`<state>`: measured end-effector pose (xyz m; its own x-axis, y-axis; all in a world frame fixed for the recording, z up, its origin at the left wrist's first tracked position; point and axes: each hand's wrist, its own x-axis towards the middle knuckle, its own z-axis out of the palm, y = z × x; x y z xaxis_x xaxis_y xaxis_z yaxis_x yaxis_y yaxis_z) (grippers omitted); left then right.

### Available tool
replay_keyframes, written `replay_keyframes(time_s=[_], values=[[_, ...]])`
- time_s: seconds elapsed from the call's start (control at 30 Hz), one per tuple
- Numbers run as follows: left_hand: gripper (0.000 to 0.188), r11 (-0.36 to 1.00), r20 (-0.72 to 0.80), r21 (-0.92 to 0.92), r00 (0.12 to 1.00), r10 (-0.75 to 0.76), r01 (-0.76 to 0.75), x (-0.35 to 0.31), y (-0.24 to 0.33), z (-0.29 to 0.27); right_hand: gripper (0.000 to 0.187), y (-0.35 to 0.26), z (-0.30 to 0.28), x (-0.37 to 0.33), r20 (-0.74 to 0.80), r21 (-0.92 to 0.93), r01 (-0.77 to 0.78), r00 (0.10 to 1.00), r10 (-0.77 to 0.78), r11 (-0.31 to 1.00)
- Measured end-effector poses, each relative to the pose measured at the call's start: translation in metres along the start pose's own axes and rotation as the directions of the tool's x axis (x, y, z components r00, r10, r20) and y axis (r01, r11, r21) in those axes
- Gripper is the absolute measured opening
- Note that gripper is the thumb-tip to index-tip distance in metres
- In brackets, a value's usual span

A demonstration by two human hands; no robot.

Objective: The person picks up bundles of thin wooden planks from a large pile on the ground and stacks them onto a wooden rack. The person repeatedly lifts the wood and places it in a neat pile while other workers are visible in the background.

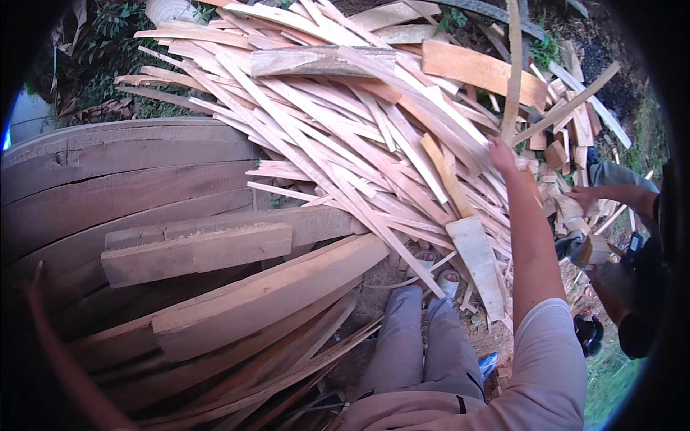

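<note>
My right arm reaches forward to the right side of a large heap of cut wood. My right hand is closed at the near end of a long wood strip, which points away from me. A second wood strip slants off to the right from the same hand. Far out at the dim left edge is my left hand, beside a stack of thick planks. One finger points up from it; the rest is dark, and I see nothing in it.
The heap of pale wood strips spreads in front of my feet. Thick beams lie to my left. A wide orange-brown board rests atop the heap. At the right, another person's hand is among short wood offcuts.
</note>
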<state>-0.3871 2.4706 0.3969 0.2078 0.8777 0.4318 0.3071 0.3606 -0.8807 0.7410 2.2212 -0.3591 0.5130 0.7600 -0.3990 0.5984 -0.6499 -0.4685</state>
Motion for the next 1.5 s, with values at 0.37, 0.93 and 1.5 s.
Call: replay_keyframes(time_s=[0.37,0.93,1.5], values=[[0.121,0.972,0.256,0.178,0.961,0.106,-0.155,0.037,-0.028,-0.003,0.043,0.027,0.018,0.031,0.086,0.101,-0.131,0.989,0.122,0.986],[0.113,0.993,0.041,-0.113,0.999,-0.035,0.039,-0.008,0.017,-0.007,0.021,-0.059,-0.067,-0.099,-0.076,-0.348,0.26,0.95,-0.303,0.901],[0.082,0.692,-0.008,-0.67,0.929,-0.369,0.269,-0.071,0.195,-0.298,0.035,-0.142,-0.174,-0.163,-0.362,-0.16,0.058,0.925,-0.113,0.985]])
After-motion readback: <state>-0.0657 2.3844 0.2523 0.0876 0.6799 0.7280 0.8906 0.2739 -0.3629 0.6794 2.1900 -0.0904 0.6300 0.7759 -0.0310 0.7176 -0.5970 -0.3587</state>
